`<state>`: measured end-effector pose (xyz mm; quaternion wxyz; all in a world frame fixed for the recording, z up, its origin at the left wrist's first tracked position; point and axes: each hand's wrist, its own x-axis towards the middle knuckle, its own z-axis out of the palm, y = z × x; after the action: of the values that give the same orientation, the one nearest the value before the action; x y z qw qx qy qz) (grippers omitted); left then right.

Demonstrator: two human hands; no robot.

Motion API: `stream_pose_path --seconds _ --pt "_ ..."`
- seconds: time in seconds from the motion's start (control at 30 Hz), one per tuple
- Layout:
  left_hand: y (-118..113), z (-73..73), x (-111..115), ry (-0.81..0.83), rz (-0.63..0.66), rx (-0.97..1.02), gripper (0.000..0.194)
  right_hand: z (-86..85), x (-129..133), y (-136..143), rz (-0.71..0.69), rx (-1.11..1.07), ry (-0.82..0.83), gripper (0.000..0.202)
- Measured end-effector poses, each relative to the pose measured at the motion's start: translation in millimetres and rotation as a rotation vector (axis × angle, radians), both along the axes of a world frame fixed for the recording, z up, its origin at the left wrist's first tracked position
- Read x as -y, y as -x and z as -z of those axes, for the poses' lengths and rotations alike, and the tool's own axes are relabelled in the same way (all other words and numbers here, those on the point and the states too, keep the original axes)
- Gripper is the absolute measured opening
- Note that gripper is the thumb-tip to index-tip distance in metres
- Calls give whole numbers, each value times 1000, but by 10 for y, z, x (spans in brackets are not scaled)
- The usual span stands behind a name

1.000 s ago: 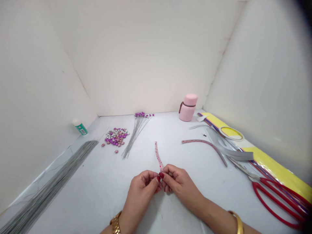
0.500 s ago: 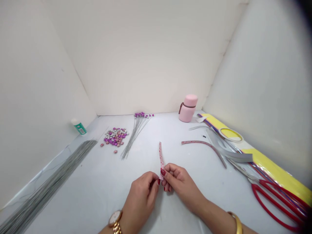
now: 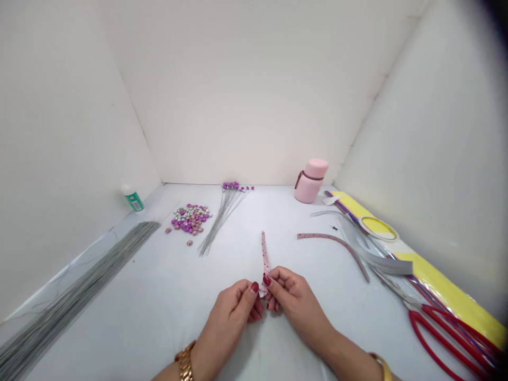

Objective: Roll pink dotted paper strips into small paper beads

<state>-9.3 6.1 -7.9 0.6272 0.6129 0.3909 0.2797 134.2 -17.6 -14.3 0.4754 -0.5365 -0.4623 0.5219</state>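
Head view shows stars [image 3: 192, 218] left of the held strip [image 3: 265, 256], scissors [image 3: 415, 304] right.

Strip [image 3: 264, 253] btwn wires [image 3: 79, 293] & scissors [image 3: 415, 304]

Bare table [image 3: 159, 307] is stretching between the wire bundle [image 3: 79, 293] and the left hand [image 3: 232, 309]; scissors [image 3: 414, 304] are obstructing the right side.

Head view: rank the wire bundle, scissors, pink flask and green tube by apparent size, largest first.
1. Wire bundle
2. Scissors
3. Pink flask
4. Green tube
Nearness to the camera may swell the first two.
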Motion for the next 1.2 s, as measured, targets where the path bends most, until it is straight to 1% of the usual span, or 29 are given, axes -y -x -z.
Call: stream_pose_path --seconds 0.13,0.27,0.33,0.4,0.57,0.67,0.73,0.83,1.03,1.13,1.2 --pt "6 -27 23 -114 -16 -90 28 -21 17 6 -22 -9 20 27" --pt "8 -58 39 -175 -41 -84 29 -42 21 17 -63 -41 40 29" --pt "9 -57 36 -170 -46 -74 30 -44 16 19 -72 -59 58 29" --pt "7 -43 23 -103 -39 -28 29 -42 11 15 -71 -75 61 30" --pt "-8 18 -19 190 -1 184 28 -32 7 1 -70 -100 40 29" --pt "-7 41 -31 279 -30 229 26 -23 7 0 -60 -92 24 26" --pt "0 44 -33 256 -57 216 24 -15 4 1 -49 -80 21 24" --pt "8 33 -30 144 -71 161 23 -4 -2 -3 -41 -70 26 24" --pt "18 -27 9 -57 -99 -46 18 0 2 -13 -39 -95 25 23" --pt "26 -46 23 -106 -89 -116 21 -14 1 -14 -30 -89 24 23" --pt "27 -37 22 -95 -86 -139 20 -18 -2 -15 -24 -83 20 24"
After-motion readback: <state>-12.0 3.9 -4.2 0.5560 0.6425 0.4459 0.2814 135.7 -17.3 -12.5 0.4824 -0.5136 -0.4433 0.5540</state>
